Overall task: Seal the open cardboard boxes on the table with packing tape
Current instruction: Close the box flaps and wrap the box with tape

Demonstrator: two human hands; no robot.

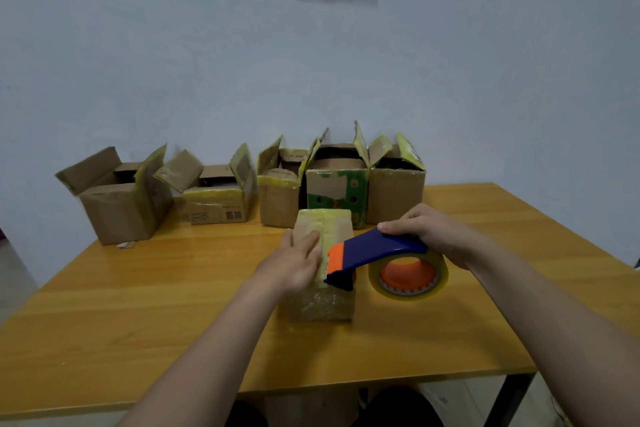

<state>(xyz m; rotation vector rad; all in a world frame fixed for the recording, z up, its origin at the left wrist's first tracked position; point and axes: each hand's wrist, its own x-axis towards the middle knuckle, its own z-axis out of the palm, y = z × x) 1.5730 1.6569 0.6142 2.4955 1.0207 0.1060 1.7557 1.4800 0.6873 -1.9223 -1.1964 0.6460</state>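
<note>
A closed box (322,302) stands at the middle of the table (138,305), a strip of yellowish tape running along its top from 12 o'clock to 6 o'clock. The left hand (294,263) lies flat on that top from the 9 o'clock side, fingers straight and pointing to about 1 o'clock, pressing the flaps and clasping nothing. The right hand (422,229) is wrapped around the blue dispenser (377,246) from above, at 3 o'clock of the box. The dispenser's long axis slants from 2 o'clock down to 8 o'clock, so its orange-tipped nose meets the near right edge of the box top, just beside the left fingertips. The roll (408,276) hangs off the box's right side above the table. The step in hand looks like finishing or cutting the strip at the near edge. That move turns on the nose lying across the tape's line while the left hand, the nearer one, pins the top. The tape could lift or wrinkle if the press eases. Five open boxes (221,204) wait in a row from 10 to 1 o'clock beyond, flaps up, so most of the task remains.
</note>
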